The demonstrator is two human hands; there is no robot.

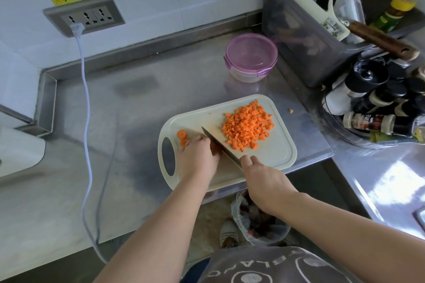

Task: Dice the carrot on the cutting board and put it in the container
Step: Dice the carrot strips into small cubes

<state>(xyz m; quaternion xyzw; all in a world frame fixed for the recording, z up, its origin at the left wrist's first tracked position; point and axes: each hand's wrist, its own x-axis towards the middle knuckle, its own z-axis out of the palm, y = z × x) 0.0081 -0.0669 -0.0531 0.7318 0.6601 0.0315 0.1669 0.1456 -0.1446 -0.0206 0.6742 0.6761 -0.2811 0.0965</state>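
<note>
- Stainless steel counter (138, 103) runs along a tiled wall, and the cutting board (276, 151) sits at its front edge, close to the person for chopping.
- Right hand (264, 177) is wrapped around the handle of the knife (220, 145), whose blade lies diagonally across the board with its edge down.
- Left hand (197, 156) sits just left of the blade, fingers curled down in a claw over the leftover carrot (184, 142). This looks meant to steady it and keep the fingertips tucked back. Most of that piece is hidden under the hand.
- One loose carrot round (181, 133) lies just beyond the fingertips, not yet cut.
- Diced carrot (247, 125) is heaped to the blade's right, pushed clear of the cutting zone. A stray cube (291, 111) lies off the board on the counter.
- Behind the board, well apart, the round container (251, 57) has its purple lid (251, 51) on and looks empty.
- To the right, a grey tub (299, 37) holds a squeegee and bags.
- Below the counter edge, a lined waste bin (259, 220) holds scraps.
</note>
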